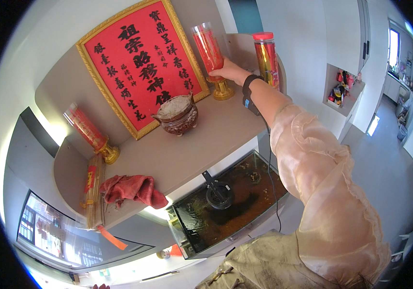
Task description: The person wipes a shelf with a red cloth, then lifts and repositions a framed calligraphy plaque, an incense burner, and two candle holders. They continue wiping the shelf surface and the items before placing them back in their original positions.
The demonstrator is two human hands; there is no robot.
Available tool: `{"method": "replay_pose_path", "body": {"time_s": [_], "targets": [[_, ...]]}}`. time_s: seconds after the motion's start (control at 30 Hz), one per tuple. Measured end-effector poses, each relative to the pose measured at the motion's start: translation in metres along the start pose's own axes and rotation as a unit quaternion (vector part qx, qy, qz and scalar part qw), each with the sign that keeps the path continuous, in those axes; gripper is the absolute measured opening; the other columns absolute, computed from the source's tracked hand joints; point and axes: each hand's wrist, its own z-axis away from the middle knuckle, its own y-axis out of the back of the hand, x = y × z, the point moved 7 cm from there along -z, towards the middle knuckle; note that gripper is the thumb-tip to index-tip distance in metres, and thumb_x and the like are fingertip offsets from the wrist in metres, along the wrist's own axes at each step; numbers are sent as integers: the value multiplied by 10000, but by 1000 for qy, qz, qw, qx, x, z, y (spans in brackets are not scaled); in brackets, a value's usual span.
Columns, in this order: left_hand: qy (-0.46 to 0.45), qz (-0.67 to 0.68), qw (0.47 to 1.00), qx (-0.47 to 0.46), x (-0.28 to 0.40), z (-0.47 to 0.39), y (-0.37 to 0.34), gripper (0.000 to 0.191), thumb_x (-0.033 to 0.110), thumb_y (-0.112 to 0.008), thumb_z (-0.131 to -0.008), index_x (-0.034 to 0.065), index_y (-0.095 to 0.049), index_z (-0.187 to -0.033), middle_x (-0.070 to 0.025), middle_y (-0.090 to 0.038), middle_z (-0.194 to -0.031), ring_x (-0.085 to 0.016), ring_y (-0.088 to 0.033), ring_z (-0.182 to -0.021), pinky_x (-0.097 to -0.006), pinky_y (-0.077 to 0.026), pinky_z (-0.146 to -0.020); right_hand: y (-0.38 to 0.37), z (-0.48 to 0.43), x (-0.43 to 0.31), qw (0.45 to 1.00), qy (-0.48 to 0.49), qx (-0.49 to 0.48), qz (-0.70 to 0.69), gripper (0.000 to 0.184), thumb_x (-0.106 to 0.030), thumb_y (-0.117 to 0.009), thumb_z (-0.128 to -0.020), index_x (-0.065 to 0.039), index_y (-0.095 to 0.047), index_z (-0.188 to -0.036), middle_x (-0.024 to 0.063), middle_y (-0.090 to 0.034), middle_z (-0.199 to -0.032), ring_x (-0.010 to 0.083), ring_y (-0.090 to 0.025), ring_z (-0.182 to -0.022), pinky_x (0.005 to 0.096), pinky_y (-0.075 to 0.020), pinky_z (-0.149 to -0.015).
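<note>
My right hand (231, 70) reaches out over the shelf and grips the lower part of a red cylindrical candle (207, 47) with a clear top. Below that candle is a gold stand (223, 90). A matching red candle (85, 127) leans in view at the left, on its own gold stand (110, 151). Between them a brown footed incense burner (177, 117), filled with pale ash, stands before a gold-framed red panel (119, 68) bearing black writing. Only what look like fingertips of my left hand (101, 286) show at the bottom edge.
A crumpled red cloth (134, 189) lies by the shelf's front edge, beside a bundle of incense sticks (95, 191). Right of my hand stands a red-lidded clear canister (266, 59). Below the shelf (206, 144) is a water-filled glass tank (242, 216); a black cable (274, 180) hangs past it.
</note>
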Motion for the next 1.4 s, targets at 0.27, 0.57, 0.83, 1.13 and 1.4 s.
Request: {"method": "replay_pose_path", "body": {"time_s": [0.27,0.57,0.83,1.13,1.4], "targets": [[-19,-5,1000,-9,0,7,-4,455,129,-403,-932,-68,-305,-1330,-257,-449,-1268,-344,-524,-1102,-387,-453,-915,10,-17,10,972,-43,66,219,830,-345,-844,-535,88,-452,-1125,233,-575,-1091,334,-559,-1046,364,-450,-884],[-38,-3,999,-11,-3,20,-3,453,117,-415,-925,-78,-313,-1321,-255,-467,-1248,-334,-532,-1092,-376,-458,-909,21,-42,14,962,-49,115,242,938,-383,-857,-521,107,-352,-1142,262,-549,-1089,353,-566,-1017,365,-458,-878],[-59,-7,998,-11,-12,35,0,452,107,-425,-919,-87,-321,-1314,-253,-483,-1231,-326,-540,-1082,-366,-462,-904,10,-44,34,963,-70,67,250,981,-427,-833,-566,130,-282,-1156,297,-497,-1154,334,-535,-1087,340,-433,-919],[-96,-13,995,-20,-20,49,16,451,95,-437,-912,-97,-329,-1305,-251,-501,-1211,-317,-548,-1071,-356,-467,-898,3,-57,54,967,-35,63,244,960,-417,-814,-617,114,-245,-1179,276,-495,-1165,327,-528,-1091,349,-425,-929],[-109,18,994,-11,-29,52,22,410,64,-442,-908,-88,-374,-1282,-228,-560,-1120,-279,-573,-1024,-297,-495,-857,10,-53,20,977,13,125,171,608,-297,-766,-684,48,-497,-1106,251,-491,-1206,361,-526,-1068,407,-433,-910]]}}
